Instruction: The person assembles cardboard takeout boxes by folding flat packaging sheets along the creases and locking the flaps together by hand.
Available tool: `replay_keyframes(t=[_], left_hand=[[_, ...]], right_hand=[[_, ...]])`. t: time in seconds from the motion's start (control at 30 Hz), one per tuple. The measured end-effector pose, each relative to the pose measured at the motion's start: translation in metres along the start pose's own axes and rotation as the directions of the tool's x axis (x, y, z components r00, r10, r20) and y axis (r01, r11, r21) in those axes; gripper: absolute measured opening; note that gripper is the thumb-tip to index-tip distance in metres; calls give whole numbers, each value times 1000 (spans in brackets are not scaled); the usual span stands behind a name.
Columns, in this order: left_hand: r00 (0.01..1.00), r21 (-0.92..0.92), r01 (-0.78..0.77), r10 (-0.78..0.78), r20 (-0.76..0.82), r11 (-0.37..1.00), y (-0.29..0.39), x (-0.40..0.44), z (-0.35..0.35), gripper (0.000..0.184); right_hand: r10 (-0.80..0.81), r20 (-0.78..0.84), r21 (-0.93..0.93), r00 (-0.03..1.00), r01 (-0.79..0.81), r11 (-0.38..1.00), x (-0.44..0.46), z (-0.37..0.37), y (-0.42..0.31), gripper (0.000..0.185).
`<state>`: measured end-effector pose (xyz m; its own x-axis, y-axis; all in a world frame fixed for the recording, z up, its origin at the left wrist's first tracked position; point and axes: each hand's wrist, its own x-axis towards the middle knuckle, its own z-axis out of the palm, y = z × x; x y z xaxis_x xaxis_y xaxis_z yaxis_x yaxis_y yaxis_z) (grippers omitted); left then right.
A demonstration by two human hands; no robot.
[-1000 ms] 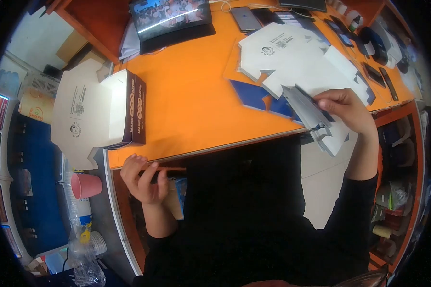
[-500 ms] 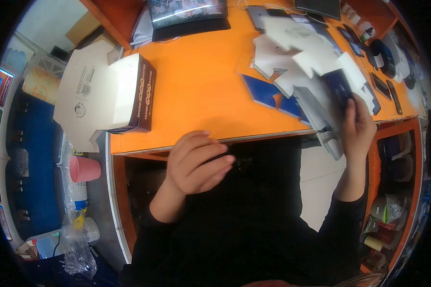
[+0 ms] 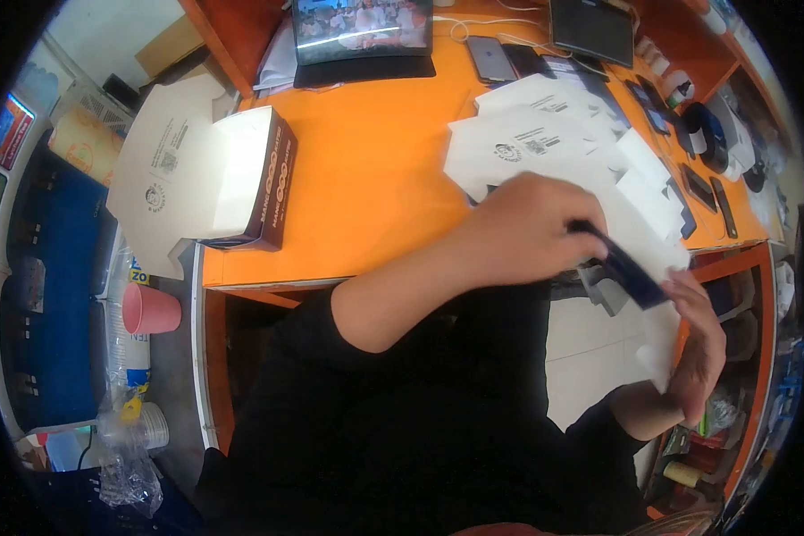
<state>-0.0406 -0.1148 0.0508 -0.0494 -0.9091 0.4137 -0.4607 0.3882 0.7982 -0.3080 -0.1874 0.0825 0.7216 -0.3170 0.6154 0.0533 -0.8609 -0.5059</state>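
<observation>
A flat cardboard box blank, white inside with a dark blue panel, is held over the desk's front edge at the right. My left hand reaches across and pinches the near end of that panel. At its other end is my right hand, its fingertips on the blue edge and a white part of the card running down beside the palm. Motion blurs both hands a little. Just beyond lies a stack of more blanks, white side up with printed logos. An assembled box stands at the left, its lid open.
The orange desk carries a tablet at the back and a phone beside several dark devices. A pink cup stands on the lower left counter. Open shelves are under the desk at right.
My left hand has swung right from the desk's front edge and taken hold of the blank's dark panel. My right hand has moved lower, bringing the blank away from the stack.
</observation>
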Motion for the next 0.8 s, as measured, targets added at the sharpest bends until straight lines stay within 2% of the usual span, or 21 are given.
replay_keyframes(t=[0.07,0.1,0.17,0.2,0.27,0.3,0.33,0.4,0.5,0.6,0.67,0.7,0.77,0.8], left_hand=[[972,-291,220,-233,-10,931,-4,7,-4,10],[966,-386,247,-256,30,889,-11,10,-2,13],[974,-481,198,-225,0,854,-16,11,8,15],[977,-526,172,-211,-16,833,-16,11,14,16],[979,-474,106,-174,-102,874,-14,9,23,15],[978,-445,73,-152,-144,893,-12,8,25,15],[979,-430,66,-141,-146,900,-9,5,25,15],[981,-403,52,-123,-151,914,-2,2,24,14],[984,-382,-41,-29,-174,923,-4,-1,22,12],[971,-306,-148,79,-228,940,-6,-6,25,10],[953,-252,-215,146,-265,944,-8,-10,27,9],[899,-217,-341,250,-361,915,-12,-12,32,8],[848,-198,-481,396,-352,854,-17,-18,32,9],[822,-204,-538,456,-341,818,-20,-20,31,9]], right_hand=[[-114,-139,-39,984,109,993,-22,-6,24,48],[-150,-208,-87,967,134,987,-29,2,34,49],[-137,-472,-89,871,107,990,-37,23,47,37],[-126,-590,-84,798,95,992,-33,37,49,31],[-13,-859,-56,513,-69,996,-19,68,37,24],[24,-853,-58,522,-140,988,-9,76,26,22],[39,-734,-175,678,-245,954,-4,72,14,21],[-81,-627,-456,775,-280,845,11,73,3,17],[-72,-425,-525,902,-181,832,12,66,-12,18],[-57,-240,-655,969,-118,746,22,66,-22,16],[-38,-503,-330,863,-151,932,17,65,-6,35],[134,-673,48,728,-137,989,18,67,-2,42],[481,-732,370,482,-311,875,22,71,-10,54],[622,-712,534,326,-325,781,26,73,-15,61]])
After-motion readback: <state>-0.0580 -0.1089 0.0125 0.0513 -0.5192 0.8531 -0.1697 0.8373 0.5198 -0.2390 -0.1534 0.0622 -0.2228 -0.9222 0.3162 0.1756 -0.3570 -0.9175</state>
